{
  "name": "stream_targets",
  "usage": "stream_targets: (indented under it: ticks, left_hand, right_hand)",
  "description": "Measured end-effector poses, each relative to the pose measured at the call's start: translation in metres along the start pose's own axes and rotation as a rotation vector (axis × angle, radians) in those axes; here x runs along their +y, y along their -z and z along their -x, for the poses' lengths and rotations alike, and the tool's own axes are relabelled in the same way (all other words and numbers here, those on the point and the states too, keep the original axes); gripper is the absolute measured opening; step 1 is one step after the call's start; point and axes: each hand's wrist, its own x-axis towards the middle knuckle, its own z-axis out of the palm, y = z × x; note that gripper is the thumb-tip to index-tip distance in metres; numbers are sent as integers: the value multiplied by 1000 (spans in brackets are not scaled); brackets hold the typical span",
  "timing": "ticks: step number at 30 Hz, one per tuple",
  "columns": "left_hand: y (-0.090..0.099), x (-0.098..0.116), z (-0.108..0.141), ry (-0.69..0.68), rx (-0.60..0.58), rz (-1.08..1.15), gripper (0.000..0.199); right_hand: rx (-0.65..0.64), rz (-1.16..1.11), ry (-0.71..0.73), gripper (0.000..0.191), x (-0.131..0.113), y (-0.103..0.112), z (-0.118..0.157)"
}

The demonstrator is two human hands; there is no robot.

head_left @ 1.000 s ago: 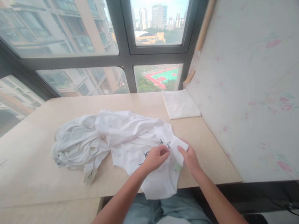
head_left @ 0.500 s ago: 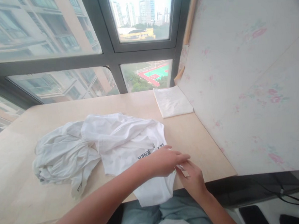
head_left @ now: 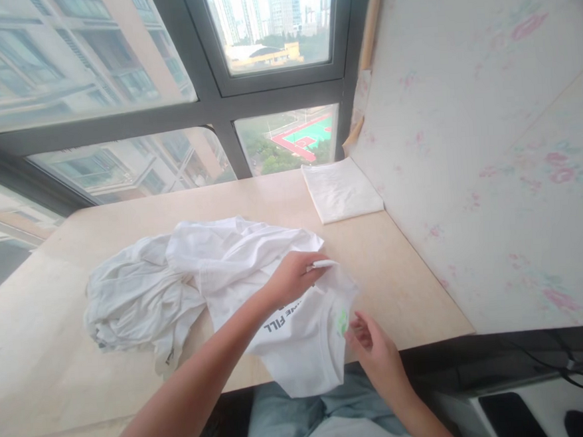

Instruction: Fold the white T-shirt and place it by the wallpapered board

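Newly drawn apart, left grip (head_left: 295,275) pinches wrinkled white shirt (head_left: 254,258), right grip (head_left: 375,349) curls loosely.

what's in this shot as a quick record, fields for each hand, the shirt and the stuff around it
left hand: holds an edge of the white shirt
right hand: beside the green mark, fingers curled; contact unclear
shirt: dark lettering, part past the table's near edge
left of shirt: bunched pale cloth
back right: folded white cloth
surface: wooden table
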Motion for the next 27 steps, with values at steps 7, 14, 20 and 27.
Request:
stream_targets:
  ticks: [7,14,20,27]
  left_hand:
    - [20,13,5,29,246,101,24]
    - [63,14,28,77,482,187,22]
    - [114,1,37,39,724,164,22]
    - [191,38,25,-251,1038,179,19]
  right_hand:
    - [-122,223,135,69,-28,-25,19]
    - [-156,59,121,31,-32,-31,11]
    - [115,-428,35,46,-54,39,-62]
    - [580,-168,662,39,-203,132,-146]
